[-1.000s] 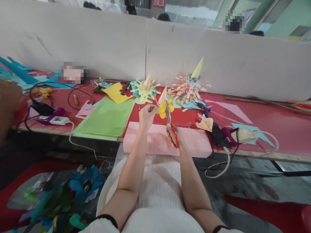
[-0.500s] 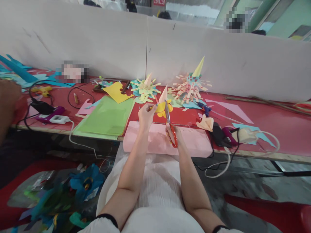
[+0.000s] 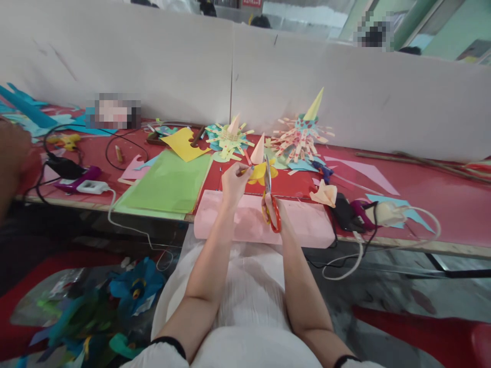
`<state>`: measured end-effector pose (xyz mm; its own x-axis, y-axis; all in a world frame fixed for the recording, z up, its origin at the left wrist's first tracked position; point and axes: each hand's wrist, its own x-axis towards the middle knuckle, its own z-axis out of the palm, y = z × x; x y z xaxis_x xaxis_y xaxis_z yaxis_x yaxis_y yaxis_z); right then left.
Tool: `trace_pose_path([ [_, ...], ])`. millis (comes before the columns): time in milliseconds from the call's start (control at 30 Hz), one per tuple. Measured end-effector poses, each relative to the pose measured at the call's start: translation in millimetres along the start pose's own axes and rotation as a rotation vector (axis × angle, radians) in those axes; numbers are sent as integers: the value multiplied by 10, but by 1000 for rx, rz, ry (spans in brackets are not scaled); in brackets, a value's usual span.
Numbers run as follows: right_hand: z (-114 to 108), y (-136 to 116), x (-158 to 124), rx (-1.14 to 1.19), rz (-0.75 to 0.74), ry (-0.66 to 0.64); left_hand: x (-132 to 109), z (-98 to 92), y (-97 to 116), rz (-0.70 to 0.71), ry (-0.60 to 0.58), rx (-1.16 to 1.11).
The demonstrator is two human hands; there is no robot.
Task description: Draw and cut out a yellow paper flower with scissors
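Between thumb and fingers, my left hand (image 3: 233,183) pinches the left edge of a yellow paper flower (image 3: 258,174) with a scalloped outline. My right hand (image 3: 273,204) is closed around the handles of red-handled scissors (image 3: 275,217). Their metal blades point away from me and lie against the right part of the yellow paper. Whether the blades are apart is hard to make out. Just behind stands a small pale pink paper cone (image 3: 258,150). Under my wrists a pink paper sheet (image 3: 307,222) hangs over the table's front edge.
Green paper sheets (image 3: 164,184) lie left of my hands, with a yellow paper scrap (image 3: 184,144) behind. Two fringed paper cone figures (image 3: 303,135) stand by the white partition. A blue glue gun (image 3: 324,171), crumpled paper (image 3: 325,194) and corded power strips (image 3: 366,212) sit right. Another person's arm (image 3: 11,163) shows at left.
My left hand has shifted slightly right with the yellow paper. The scissors have moved a little right and further across the paper. The other person's arm has moved slightly left.
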<state>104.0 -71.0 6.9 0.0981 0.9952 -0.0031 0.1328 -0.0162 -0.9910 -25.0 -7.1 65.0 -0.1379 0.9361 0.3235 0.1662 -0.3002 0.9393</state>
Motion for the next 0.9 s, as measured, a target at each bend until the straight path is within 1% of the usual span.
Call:
trace_pose_path([
  [133, 22, -13, -14, 78, -31, 3, 2, 10, -20, 8, 3, -10],
  [333, 6, -7, -20, 53, -8, 12, 32, 9, -59, -26, -15, -45],
  [533, -27, -22, -25, 26, 21, 15, 62, -39, -18, -23, -6, -34],
  [633, -39, -24, -19, 13, 59, 40, 101, -54, -26, -65, -8, -76],
  [733, -44, 1, 5, 22, 87, 74, 136, -14, -155, -91, 2, -83],
  [833, -50, 32, 39, 94, 84, 87, 137, 81, -401, -89, 6, -42],
  [900, -60, 40, 58, 152, 93, 78, 122, 152, -570, -104, 35, -5],
])
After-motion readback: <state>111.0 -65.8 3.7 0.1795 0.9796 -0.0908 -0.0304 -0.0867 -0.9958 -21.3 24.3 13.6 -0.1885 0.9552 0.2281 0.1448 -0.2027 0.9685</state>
